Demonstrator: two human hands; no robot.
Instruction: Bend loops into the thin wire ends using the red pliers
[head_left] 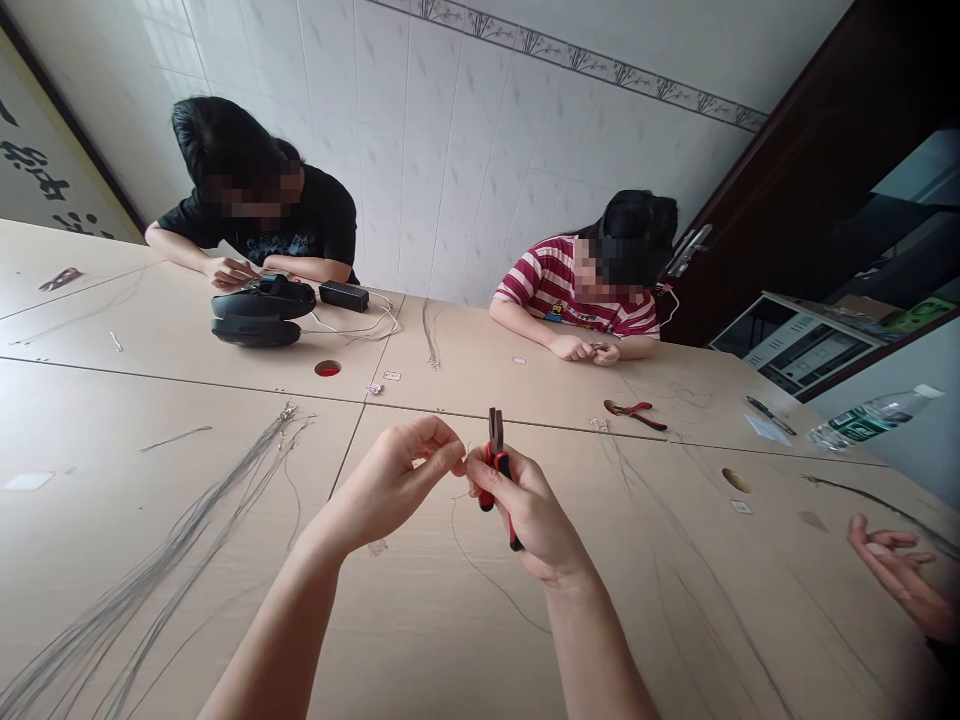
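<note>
With the right hand point(536, 510), grasping the pliers point(496, 448), long axis pointing away from the body; with the left point(397, 475), just beside, fingertips closed, apparently pinching the wire point(495, 580) between both hands, its tail curving rightward below, over the desk point(420, 650); forearms converging.

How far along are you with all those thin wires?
Perhaps partway. The wire bundle at left has small end pieces, so it may be done. In hand now: the right hand holds pliers, the left hand is pinched close beside, and a single wire trails below. More wires lie at right; whether they are waiting or finished, I cannot tell.
</note>
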